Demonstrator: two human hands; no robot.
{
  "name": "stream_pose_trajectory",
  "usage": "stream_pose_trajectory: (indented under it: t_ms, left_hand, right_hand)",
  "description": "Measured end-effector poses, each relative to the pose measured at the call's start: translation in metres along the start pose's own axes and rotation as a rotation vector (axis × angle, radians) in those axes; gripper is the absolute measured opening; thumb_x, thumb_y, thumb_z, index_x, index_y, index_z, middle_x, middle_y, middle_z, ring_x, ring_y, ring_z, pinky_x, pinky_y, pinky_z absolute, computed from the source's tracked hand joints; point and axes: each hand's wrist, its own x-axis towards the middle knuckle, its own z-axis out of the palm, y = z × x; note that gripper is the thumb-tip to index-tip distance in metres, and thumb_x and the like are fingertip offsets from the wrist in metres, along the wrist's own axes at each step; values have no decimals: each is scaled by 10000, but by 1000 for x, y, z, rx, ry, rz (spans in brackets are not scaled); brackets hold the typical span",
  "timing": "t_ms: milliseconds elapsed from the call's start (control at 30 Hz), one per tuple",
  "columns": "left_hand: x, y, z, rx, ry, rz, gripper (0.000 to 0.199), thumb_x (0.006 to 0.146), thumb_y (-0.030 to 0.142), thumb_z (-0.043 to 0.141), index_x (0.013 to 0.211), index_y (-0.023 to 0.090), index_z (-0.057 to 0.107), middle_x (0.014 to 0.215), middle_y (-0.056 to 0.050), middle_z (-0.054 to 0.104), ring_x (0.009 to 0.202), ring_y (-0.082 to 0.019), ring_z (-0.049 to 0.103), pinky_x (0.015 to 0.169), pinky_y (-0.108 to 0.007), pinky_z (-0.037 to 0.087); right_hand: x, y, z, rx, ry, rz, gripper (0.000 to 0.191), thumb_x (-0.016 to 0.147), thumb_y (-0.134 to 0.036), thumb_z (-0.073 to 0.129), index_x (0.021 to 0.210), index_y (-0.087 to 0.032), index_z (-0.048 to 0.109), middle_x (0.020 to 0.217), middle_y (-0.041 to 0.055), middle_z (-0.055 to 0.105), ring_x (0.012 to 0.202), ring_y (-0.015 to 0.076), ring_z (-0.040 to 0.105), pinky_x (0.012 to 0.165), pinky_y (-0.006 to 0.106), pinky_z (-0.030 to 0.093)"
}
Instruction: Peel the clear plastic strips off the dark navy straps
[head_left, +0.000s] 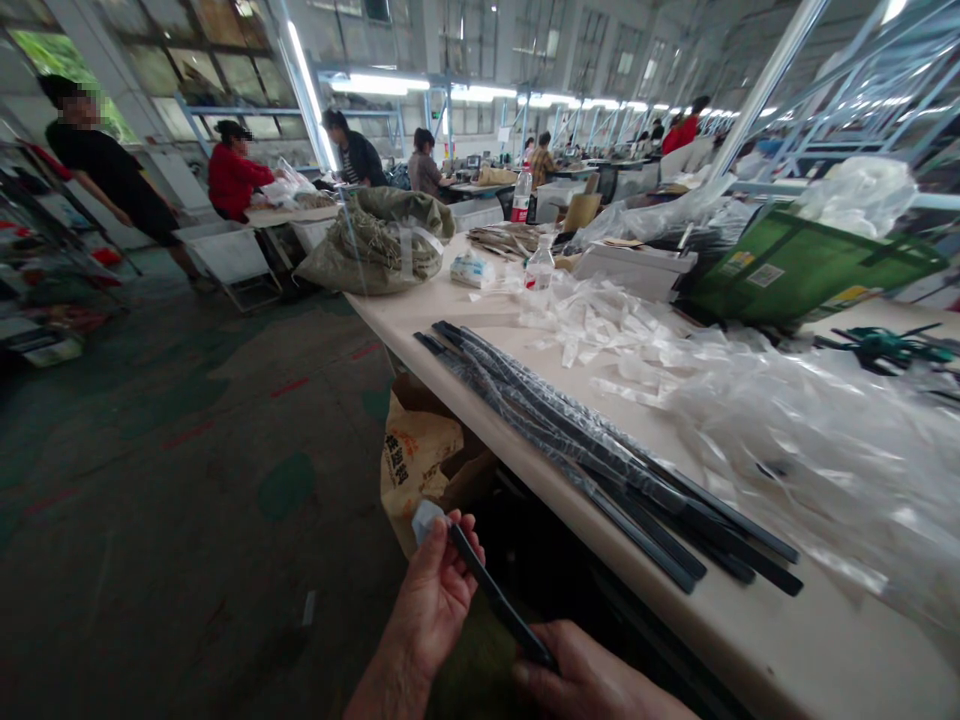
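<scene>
Hands (581, 668) holding dark strip (495, 597); cluttered beige tabletop (772, 640), tube-lit workshop (506, 40).

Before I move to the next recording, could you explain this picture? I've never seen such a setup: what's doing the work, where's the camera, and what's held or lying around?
There is no machine here: a person works with two bare hands. The single picture comes from a camera on that person's head, looking forward and down.

The right hand holds the near end of a slender dark strip. The left hand holds the far end, with a small pale scrap showing at the fingertips; its material is unclear.

On the table lie similar dark strips, partly covered in clear plastic, beside a heap of translucent plastic film. An open brown sack stands below the table edge.
</scene>
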Motion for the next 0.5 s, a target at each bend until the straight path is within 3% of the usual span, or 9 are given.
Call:
stream_pose_trajectory:
  t_ms: [167, 300, 400, 500]
  left_hand:
    - [2, 6, -10, 159, -58, 46, 49, 812, 143, 717, 815, 101, 740, 815, -110, 756, 702, -172, 705, 665, -279, 599]
    - [-3, -1, -24, 307, -117, 39, 250, 657, 218, 867, 836, 93, 746, 815, -113, 756, 731, -177, 702, 688, -245, 586]
    - [-9, -16, -32, 358, -96, -23, 228, 685, 232, 851, 848, 113, 744, 838, -106, 756, 776, -184, 707, 727, -248, 580]
    - [-9, -24, -34, 379, -70, -12, 196, 732, 226, 813, 877, 119, 737, 872, -106, 755, 813, -185, 706, 736, -247, 574]
  right_hand:
    - [1, 1, -7, 123, -123, 33, 494, 868, -579, 505, 718, -128, 640, 564, -12, 514, 442, 66, 407, 393, 148, 285]
    - [12, 4, -7, 180, -184, 61, 542, 868, -618, 479, 728, -126, 657, 518, -28, 504, 363, 55, 369, 332, 142, 269]
    - [25, 3, -1, 218, -188, 21, 500, 897, -569, 453, 787, -123, 649, 508, -30, 519, 352, 65, 378, 335, 150, 294]
    - [31, -3, 4, 184, -102, -31, 427, 930, -505, 416, 869, -135, 621, 557, -20, 560, 383, 76, 415, 366, 159, 330]
